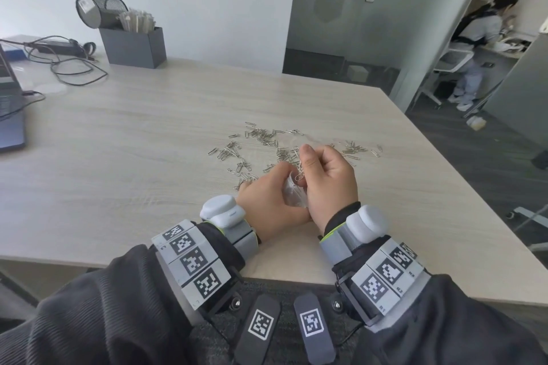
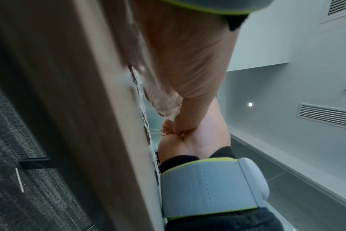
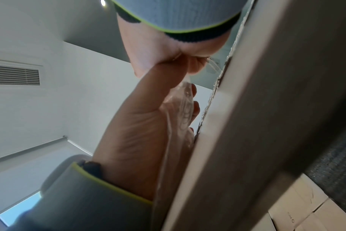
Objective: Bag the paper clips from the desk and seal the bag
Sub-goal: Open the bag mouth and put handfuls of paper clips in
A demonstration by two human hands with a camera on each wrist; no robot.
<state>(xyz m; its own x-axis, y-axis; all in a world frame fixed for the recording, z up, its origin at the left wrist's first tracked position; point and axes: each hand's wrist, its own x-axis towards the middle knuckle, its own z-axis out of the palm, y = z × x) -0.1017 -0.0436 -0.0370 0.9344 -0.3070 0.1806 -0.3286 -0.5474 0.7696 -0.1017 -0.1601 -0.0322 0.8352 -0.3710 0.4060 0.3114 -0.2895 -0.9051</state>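
Note:
Many silver paper clips (image 1: 261, 135) lie scattered on the pale wooden desk (image 1: 133, 133), just beyond my hands. My left hand (image 1: 275, 179) rests near the desk's front edge and grips a small clear plastic bag (image 1: 292, 194), mouth upward. The bag (image 2: 164, 101) shows crumpled in my left hand's fingers, and again as the bag (image 3: 181, 109) against the palm. My right hand (image 1: 308, 163) touches the left one and pinches a few paper clips (image 1: 300, 172) right over the bag's mouth. What is inside the bag is hidden.
At the back left stand a grey box of packets (image 1: 133, 44), a tipped mesh pen cup (image 1: 98, 10), cables (image 1: 68, 65) and a laptop (image 1: 9, 115). A person (image 1: 480, 38) works beyond the doorway at the right. The desk's front edge runs under my wrists.

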